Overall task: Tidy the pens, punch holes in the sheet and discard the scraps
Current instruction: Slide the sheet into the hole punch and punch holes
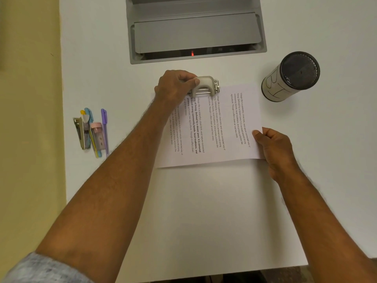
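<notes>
A printed sheet (214,127) lies on the white desk with its far edge slid into a beige hole punch (207,85). My left hand (175,86) grips the punch from the left, fingers curled over its lever. My right hand (273,148) pinches the sheet's near right corner. Several pens (104,129) lie in a bundle at the left, beside a stapler (79,132) and a small pink-capped container (97,135).
A black mesh cup (293,76) wrapped in marked paper stands at the right, beyond the sheet. A grey cable hatch (195,31) is set into the desk at the back. The desk's left edge (62,111) meets a yellow wall; its near edge (224,272) is just below.
</notes>
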Tool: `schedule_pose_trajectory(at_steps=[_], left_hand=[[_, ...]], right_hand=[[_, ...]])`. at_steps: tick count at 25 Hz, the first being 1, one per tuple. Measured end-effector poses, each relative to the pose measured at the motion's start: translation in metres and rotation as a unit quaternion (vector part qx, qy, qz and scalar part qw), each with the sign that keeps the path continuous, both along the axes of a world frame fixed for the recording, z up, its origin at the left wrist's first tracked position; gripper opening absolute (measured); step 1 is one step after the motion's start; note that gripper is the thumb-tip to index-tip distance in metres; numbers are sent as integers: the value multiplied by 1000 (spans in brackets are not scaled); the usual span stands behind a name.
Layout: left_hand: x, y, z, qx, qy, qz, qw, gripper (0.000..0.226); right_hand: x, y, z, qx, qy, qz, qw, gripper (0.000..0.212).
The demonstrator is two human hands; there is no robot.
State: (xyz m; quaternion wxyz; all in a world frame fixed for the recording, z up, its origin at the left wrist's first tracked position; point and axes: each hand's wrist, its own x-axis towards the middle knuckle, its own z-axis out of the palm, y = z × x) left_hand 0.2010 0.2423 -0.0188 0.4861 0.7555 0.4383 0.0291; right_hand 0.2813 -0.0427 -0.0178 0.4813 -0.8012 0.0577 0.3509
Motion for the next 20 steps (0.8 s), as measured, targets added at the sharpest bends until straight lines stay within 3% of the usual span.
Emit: schedule_pose_trajectory(at_steps=[14, 20], left_hand=[[4, 0, 7, 3, 16, 13, 1000, 25], [18, -2, 15, 62, 91, -4, 994, 37]], right_hand=[[1, 1, -5, -20, -34, 31, 999, 17], [4, -2, -12, -25, -27, 30, 999, 28]])
